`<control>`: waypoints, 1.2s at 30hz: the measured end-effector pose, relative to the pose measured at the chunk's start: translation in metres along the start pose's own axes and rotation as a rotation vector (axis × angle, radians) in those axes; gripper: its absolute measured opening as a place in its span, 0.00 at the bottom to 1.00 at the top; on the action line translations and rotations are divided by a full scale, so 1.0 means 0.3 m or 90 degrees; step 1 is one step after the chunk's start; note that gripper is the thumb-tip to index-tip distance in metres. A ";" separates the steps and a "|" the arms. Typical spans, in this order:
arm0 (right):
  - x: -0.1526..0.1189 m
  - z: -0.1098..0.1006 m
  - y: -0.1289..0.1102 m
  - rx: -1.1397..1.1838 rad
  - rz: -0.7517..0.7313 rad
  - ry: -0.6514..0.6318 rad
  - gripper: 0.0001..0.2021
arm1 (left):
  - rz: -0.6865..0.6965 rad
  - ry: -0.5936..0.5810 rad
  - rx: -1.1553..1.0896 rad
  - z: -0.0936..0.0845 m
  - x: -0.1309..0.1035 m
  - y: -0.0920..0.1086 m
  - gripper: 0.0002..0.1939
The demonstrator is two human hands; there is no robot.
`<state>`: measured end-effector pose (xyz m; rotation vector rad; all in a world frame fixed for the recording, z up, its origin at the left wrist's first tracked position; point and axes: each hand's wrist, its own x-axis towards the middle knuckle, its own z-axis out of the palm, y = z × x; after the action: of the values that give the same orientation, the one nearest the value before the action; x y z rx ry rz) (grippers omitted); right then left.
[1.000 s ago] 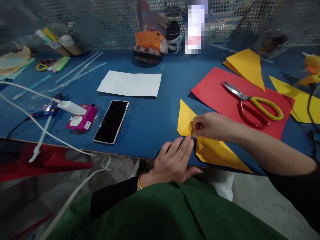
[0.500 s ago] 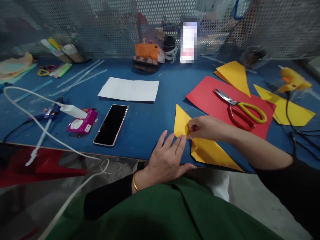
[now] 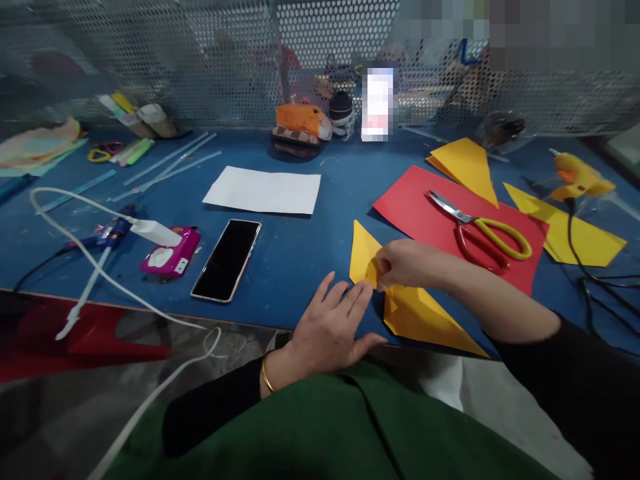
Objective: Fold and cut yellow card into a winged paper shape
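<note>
A folded orange-yellow paper (image 3: 425,317) lies at the table's front edge, its pointed upper part rising to the left of my right hand. My right hand (image 3: 407,263) is closed, fingertips pinched on the paper's middle. Lying with its fingers spread, my left hand (image 3: 333,327) has its fingertips at the paper's left edge, close to the right fingertips. Scissors (image 3: 465,217) with one red and one yellow handle rest on a red sheet (image 3: 405,200) beyond my right forearm.
A phone (image 3: 227,260), a pink power socket (image 3: 173,253) with a white cable and a white paper (image 3: 263,190) lie to the left. On the right are yellow paper (image 3: 585,233) and a yellow glue gun (image 3: 580,177). A lit screen (image 3: 377,103) stands behind.
The whole view has shifted, so the table things appear slightly lower. Both hands stay at the folded paper in nearly the same pose.
</note>
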<state>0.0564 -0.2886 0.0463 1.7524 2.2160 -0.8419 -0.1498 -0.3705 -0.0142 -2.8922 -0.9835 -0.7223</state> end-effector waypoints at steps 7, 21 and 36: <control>-0.015 0.039 0.071 0.066 -0.051 0.040 0.17 | 0.011 -0.008 0.005 0.004 -0.002 -0.001 0.36; 0.004 0.065 0.037 0.027 0.013 0.099 0.18 | 0.050 -0.017 -0.015 0.016 -0.005 -0.006 0.40; -0.223 0.185 0.077 0.049 -0.209 0.318 0.15 | 0.009 -0.073 -0.045 0.002 0.001 -0.002 0.43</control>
<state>0.0864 -0.3709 0.0258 1.8158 2.8890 -0.5968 -0.1497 -0.3697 -0.0145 -3.0294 -0.9665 -0.6082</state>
